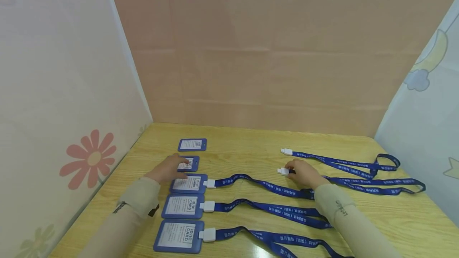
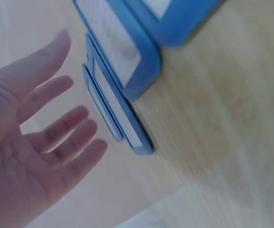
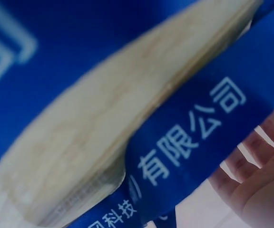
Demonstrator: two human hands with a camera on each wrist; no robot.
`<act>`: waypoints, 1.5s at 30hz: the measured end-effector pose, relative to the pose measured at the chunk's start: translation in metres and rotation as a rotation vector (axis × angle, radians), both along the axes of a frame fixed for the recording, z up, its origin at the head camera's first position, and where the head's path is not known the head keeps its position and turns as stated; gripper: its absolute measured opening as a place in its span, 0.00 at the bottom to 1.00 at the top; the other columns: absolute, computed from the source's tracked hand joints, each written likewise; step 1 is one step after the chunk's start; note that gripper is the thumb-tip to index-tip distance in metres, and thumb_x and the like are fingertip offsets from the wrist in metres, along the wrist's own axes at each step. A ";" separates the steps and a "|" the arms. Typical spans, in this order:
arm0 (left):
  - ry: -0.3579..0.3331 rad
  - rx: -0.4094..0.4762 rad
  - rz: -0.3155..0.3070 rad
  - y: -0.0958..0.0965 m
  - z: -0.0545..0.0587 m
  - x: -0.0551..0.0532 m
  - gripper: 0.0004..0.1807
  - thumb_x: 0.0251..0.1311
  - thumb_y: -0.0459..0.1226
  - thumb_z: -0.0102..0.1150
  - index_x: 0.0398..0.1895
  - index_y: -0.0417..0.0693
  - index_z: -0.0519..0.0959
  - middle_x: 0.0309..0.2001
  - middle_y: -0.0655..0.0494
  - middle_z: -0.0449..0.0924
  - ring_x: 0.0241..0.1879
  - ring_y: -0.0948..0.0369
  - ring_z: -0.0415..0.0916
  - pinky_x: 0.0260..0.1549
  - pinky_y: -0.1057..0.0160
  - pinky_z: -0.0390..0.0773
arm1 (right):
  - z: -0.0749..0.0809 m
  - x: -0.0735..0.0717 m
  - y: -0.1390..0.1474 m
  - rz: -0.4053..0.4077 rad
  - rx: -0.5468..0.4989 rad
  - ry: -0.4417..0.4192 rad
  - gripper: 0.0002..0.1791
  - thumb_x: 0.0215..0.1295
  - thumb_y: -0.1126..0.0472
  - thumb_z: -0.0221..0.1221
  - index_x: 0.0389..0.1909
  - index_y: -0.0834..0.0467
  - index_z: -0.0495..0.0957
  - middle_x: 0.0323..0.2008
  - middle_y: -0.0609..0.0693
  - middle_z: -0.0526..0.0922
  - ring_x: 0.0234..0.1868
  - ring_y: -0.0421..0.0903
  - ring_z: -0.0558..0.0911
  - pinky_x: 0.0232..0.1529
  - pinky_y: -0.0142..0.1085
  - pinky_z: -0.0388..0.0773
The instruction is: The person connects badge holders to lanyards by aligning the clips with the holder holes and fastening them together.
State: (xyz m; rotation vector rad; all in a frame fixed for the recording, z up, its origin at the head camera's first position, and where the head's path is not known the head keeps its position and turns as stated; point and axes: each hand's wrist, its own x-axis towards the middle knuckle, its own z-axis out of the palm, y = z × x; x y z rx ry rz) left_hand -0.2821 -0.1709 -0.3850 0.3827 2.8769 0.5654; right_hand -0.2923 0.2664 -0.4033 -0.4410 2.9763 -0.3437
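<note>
My left hand (image 1: 169, 169) hovers at a blue ID card holder (image 1: 193, 163), second from the back in the left column; its fingers are spread and loosely bent, with nothing between them in the left wrist view. Its thumb is near the third card holder (image 1: 189, 184). On the right, my right hand (image 1: 303, 173) pinches a blue lanyard just behind its white clip (image 1: 283, 171). In the right wrist view the printed blue strap (image 3: 189, 137) covers the fingertips.
Three card holders at the front left have lanyards (image 1: 247, 206) joined by white clips. The rearmost card holder (image 1: 192, 144) is loose, and another loose lanyard (image 1: 333, 161) lies at the back right. Fabric walls (image 1: 222, 70) enclose the wooden table (image 1: 244, 142).
</note>
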 end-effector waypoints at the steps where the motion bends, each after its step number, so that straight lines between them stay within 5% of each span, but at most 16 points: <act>1: 0.019 -0.010 -0.002 -0.001 0.000 -0.004 0.27 0.52 0.39 0.66 0.56 0.41 0.74 0.57 0.36 0.69 0.59 0.41 0.66 0.59 0.43 0.66 | 0.000 0.000 0.000 -0.002 0.000 -0.002 0.15 0.57 0.63 0.62 0.46 0.62 0.79 0.41 0.54 0.82 0.40 0.47 0.78 0.48 0.48 0.76; 8: -0.031 -0.024 0.110 -0.005 -0.004 -0.023 0.31 0.57 0.41 0.62 0.63 0.39 0.68 0.63 0.30 0.62 0.63 0.37 0.59 0.60 0.39 0.62 | 0.000 0.003 -0.002 -0.023 -0.005 -0.004 0.15 0.58 0.63 0.62 0.47 0.62 0.78 0.42 0.55 0.81 0.42 0.49 0.79 0.50 0.49 0.75; 13: -0.071 -0.032 0.137 -0.009 -0.013 -0.030 0.32 0.59 0.42 0.60 0.65 0.42 0.65 0.64 0.32 0.60 0.63 0.37 0.58 0.60 0.38 0.60 | 0.001 0.006 -0.004 -0.022 0.011 0.002 0.16 0.58 0.62 0.62 0.47 0.62 0.77 0.43 0.56 0.81 0.39 0.47 0.77 0.48 0.50 0.76; 24: -0.067 -0.034 0.120 -0.014 -0.023 -0.038 0.28 0.58 0.42 0.60 0.62 0.45 0.70 0.63 0.35 0.64 0.62 0.37 0.60 0.60 0.38 0.61 | -0.002 0.007 -0.002 -0.005 0.017 0.034 0.18 0.58 0.60 0.62 0.49 0.61 0.76 0.41 0.55 0.80 0.38 0.47 0.78 0.46 0.48 0.77; 45: -0.042 -0.039 0.090 0.013 -0.025 -0.041 0.28 0.57 0.43 0.61 0.62 0.46 0.70 0.64 0.35 0.64 0.65 0.36 0.57 0.62 0.38 0.58 | 0.003 0.002 -0.009 -0.043 0.009 0.031 0.16 0.64 0.59 0.57 0.49 0.62 0.75 0.46 0.56 0.81 0.41 0.47 0.78 0.50 0.50 0.75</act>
